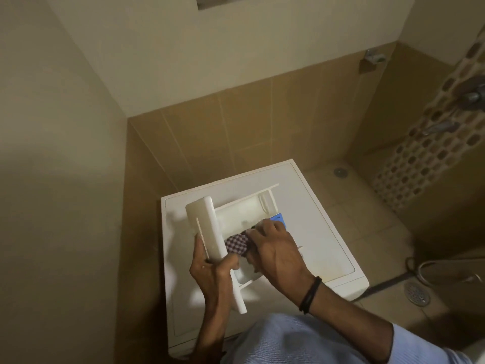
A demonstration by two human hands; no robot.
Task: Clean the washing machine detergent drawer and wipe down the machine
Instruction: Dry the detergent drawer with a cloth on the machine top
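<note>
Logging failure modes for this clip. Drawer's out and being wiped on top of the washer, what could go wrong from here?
1. The detergent drawer is steadied only by the left hand at its front panel; a hard push could tip it off the washing machine.
2. The right hand presses the checked cloth near the blue insert, which might pop loose.

sleeves: light blue, pushed up | right wrist: black cord bracelet | forearms bare
</note>
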